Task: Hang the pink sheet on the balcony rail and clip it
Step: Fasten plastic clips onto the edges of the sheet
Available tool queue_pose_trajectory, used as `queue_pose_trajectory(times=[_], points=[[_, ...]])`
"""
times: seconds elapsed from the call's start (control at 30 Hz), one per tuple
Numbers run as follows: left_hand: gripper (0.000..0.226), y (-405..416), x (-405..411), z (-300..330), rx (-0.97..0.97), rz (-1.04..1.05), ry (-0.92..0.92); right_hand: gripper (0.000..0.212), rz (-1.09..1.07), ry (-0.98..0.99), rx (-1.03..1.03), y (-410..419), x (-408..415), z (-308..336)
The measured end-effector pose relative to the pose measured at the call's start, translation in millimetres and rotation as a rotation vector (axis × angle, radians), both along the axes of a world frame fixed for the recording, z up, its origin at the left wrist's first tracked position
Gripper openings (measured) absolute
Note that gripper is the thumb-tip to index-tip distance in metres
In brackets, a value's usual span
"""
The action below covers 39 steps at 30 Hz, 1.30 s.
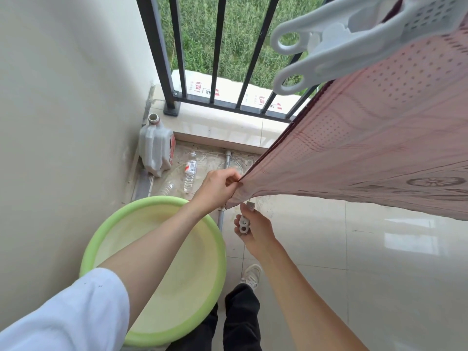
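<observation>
Two hands [217, 190] [254, 230] at sheet [367, 148] corner.

Sheet [367, 138]: pink, dotted weave, darker red edge, round floral motif seen near hem. Clips [336, 44]: white, one in right hand [255, 229] white too. Basin [162, 269]: pale yellow inside, lime-green rim. Rail [215, 49]: black bars. Sleeve [73, 312]: white. Trousers [240, 317]: black. Jug [155, 148]: whitish, red label. Floor [379, 262]: glossy cream tile.
</observation>
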<state>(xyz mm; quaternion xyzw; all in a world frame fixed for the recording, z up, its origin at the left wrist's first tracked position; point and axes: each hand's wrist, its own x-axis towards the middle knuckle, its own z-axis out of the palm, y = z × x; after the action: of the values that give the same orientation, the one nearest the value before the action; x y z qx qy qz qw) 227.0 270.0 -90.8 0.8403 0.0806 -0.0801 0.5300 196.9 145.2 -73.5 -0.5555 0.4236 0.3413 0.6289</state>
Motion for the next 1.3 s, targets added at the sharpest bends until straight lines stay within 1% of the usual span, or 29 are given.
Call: queue_pose_trajectory(times=[0.1,0.17,0.27,0.37,0.43,0.5,0.57,0.63,0.7,0.8,0.87,0.97,1.07,1.2,1.3], points=[[0.041,-1,-1,2,-0.017,0.013,0.021,0.018,0.057,0.043,0.005,1,-1,2],[0.039,-2,-1,3,-0.017,0.017,0.038,0.018,0.100,0.046,-0.006,3,-1,1],[0.030,-4,-2,3,-0.032,0.026,0.060,0.016,0.020,0.029,0.074,8,-4,2],[0.026,-5,-3,3,-0.047,0.037,0.077,0.016,-0.025,-0.045,0.154,11,-5,4],[0.028,-5,-3,3,-0.067,0.048,0.091,0.017,0.014,-0.084,0.194,11,-5,4],[0.031,-4,-3,4,-0.075,0.053,0.102,0.021,0.078,-0.081,0.211,10,-6,3],[0.028,-4,-2,4,-0.071,0.044,0.109,0.018,0.115,-0.072,0.213,9,-8,0],[0.028,-3,-2,4,-0.065,0.046,0.106,0.013,0.061,-0.072,0.197,9,-9,-1],[0.029,-3,-1,4,-0.064,0.055,0.108,0.012,-0.048,-0.061,0.222,8,-9,-2],[0.027,-3,1,4,-0.073,0.054,0.131,0.008,-0.243,-0.033,0.375,5,-9,1],[0.026,-3,2,5,-0.073,0.053,0.147,0.009,-0.328,-0.025,0.442,5,-11,2],[0.028,-2,5,4,-0.063,0.031,0.161,0.010,-0.344,-0.030,0.493,7,-18,0],[0.033,2,8,6,-0.013,-0.014,0.146,0.017,-0.362,-0.012,0.536,10,-24,-4],[0.022,6,12,8,-0.012,-0.063,0.163,0.017,-0.463,0.017,0.604,16,-36,-11],[0.015,6,12,10,-0.013,-0.031,0.199,0.019,-0.556,0.005,0.656,21,-42,-15]])
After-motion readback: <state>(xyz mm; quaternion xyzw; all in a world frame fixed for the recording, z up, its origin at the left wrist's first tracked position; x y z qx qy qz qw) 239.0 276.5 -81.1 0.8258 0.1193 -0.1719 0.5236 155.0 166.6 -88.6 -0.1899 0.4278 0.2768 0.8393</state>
